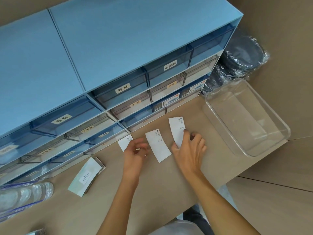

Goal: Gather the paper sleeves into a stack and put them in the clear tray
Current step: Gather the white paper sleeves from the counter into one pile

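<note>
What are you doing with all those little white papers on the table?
A person is gathering white paper sleeves off the tan table. The right hand pinches the rightmost white sleeve. The left hand reaches at the leftmost white sleeve, and a middle white sleeve lies flat between the hands. A stack of sleeves sits further left. The clear plastic tray on the right has nothing in it yet.

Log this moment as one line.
right hand: grasping right sleeve | left hand: at left sleeve | middle sleeve: loose | clear tray: empty
</note>
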